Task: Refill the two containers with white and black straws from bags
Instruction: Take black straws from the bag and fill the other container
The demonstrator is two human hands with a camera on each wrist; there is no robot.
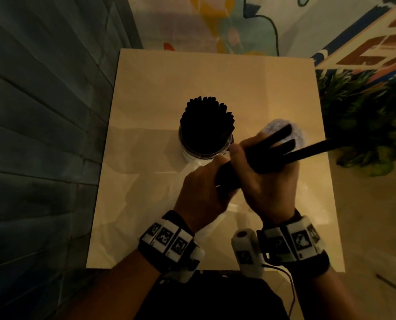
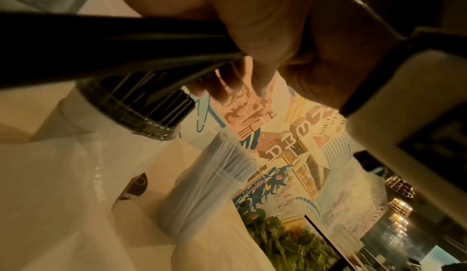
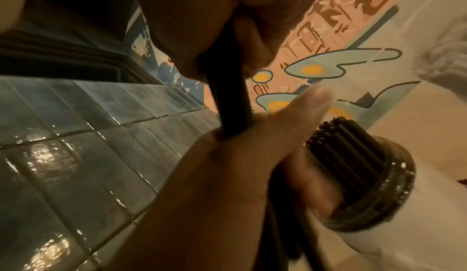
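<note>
A bundle of black straws (image 1: 270,153) lies crosswise between both hands, above the near middle of the table. My left hand (image 1: 204,183) grips its near end and my right hand (image 1: 263,167) grips its middle. Past the right hand the loose ends (image 1: 312,148) splay out to the right. A jar packed with black straws (image 1: 206,128) stands upright just beyond my hands; it also shows in the left wrist view (image 2: 141,111) and the right wrist view (image 3: 364,175). The jar of white straws (image 2: 209,185) stands to its right, mostly hidden behind my right hand in the head view (image 1: 277,125).
A crumpled clear plastic bag (image 1: 155,181) lies on the beige table (image 1: 215,72) under and left of my hands. A dark tiled wall (image 1: 42,112) runs along the left edge. A green plant (image 1: 365,125) stands off the right edge.
</note>
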